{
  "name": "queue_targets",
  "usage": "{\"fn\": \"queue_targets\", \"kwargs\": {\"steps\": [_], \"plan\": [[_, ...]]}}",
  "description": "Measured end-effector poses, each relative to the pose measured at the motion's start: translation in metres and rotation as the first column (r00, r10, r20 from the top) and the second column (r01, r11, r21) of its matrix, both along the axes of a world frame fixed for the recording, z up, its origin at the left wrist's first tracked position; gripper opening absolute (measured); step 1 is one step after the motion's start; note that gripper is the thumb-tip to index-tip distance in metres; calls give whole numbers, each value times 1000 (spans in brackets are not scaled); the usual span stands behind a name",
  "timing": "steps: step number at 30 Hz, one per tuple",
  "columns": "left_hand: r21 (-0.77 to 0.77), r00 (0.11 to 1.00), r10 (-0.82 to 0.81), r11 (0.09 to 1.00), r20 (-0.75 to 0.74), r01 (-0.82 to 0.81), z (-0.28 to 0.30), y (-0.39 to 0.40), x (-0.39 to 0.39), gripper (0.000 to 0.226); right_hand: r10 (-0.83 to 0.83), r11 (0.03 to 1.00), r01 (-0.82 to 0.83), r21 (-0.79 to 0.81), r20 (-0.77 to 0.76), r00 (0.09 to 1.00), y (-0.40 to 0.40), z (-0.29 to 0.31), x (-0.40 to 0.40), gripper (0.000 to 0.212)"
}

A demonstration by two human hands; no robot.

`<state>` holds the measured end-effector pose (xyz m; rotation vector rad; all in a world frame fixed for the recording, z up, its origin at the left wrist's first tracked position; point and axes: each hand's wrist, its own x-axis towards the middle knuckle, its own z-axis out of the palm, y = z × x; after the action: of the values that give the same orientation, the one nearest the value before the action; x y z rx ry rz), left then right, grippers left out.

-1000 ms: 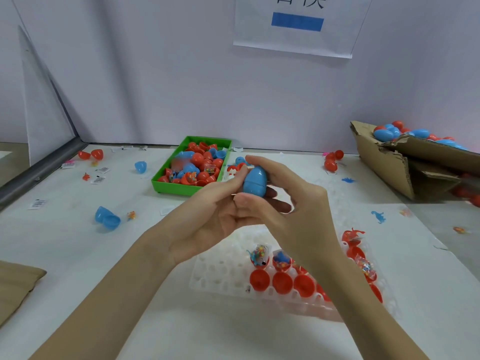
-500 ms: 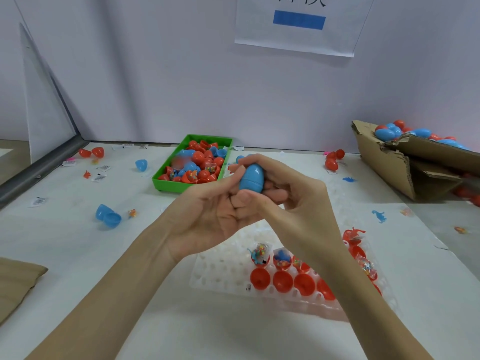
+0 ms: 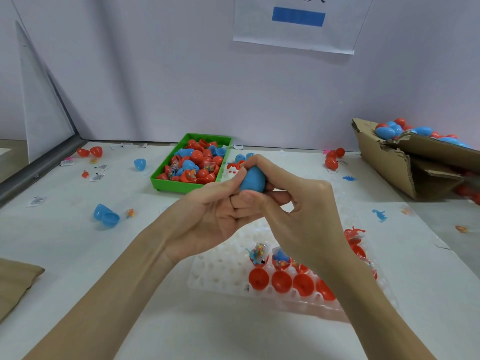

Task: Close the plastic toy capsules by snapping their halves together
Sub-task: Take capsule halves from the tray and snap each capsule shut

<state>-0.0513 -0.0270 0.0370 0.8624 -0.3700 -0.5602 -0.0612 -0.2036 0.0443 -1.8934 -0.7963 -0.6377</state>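
Shells (image 3: 281, 281), red and open, sit in a row along the near edge of the white tray (image 3: 220, 271), with filled ones just behind them partly hidden under the right forearm. Above the tray, both hands meet on a blue capsule (image 3: 252, 179): the left hand (image 3: 207, 224) holds it from the left with thumb up its side and fingers curled beneath, and the right hand (image 3: 306, 214) clamps it with fingers over the top and thumb at its lower end. Beyond sit a green bin (image 3: 166, 184) of halves, loose blue halves (image 3: 106, 216) at left, and a cardboard box (image 3: 389, 162) of capsules far right.
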Motion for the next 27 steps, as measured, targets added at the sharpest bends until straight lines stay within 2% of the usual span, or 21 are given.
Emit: {"fn": "queue_targets", "kwargs": {"steps": [5, 10, 13, 15, 16, 18, 20, 23, 25, 27], "plan": [[-4, 1000, 4, 1000, 26, -4, 2, 0, 0, 42, 3, 1000, -3, -22, -9, 1000, 2, 0, -1, 37], [11, 1000, 16, 1000, 11, -16, 1, 0, -1, 47, -41, 998, 43, -53, 30, 999, -1, 1, 0, 54], [30, 1000, 15, 999, 2, -16, 0, -1, 1, 49, -70, 997, 70, -44, 6, 998, 0, -4, 3, 49], [130, 997, 76, 988, 20, -78, -1, -3, 4, 57, -116, 991, 118, -56, 34, 993, -1, -6, 5, 47], [227, 990, 131, 964, 56, -140, -2, -4, 6, 60, -143, 985, 146, -87, 49, 989, -2, -7, 6, 44], [417, 952, 230, 859, 204, -297, -4, -5, 7, 54, -190, 962, 196, -190, 51, 981, -4, -9, 9, 40], [467, 921, 260, 801, 290, -374, -8, -4, 7, 46, -219, 939, 218, -266, 27, 975, -5, -11, 12, 39], [435, 937, 249, 835, 247, -337, -11, -3, 7, 40, -225, 936, 220, -274, 16, 974, -5, -13, 15, 50], [312, 971, 212, 920, 111, -236, -9, -3, 7, 40, -195, 961, 187, -205, -18, 981, -6, -12, 15, 55], [184, 986, 165, 969, 8, -164, -6, -1, 6, 39, -148, 985, 140, -102, -75, 986, -5, -12, 14, 50]]}}
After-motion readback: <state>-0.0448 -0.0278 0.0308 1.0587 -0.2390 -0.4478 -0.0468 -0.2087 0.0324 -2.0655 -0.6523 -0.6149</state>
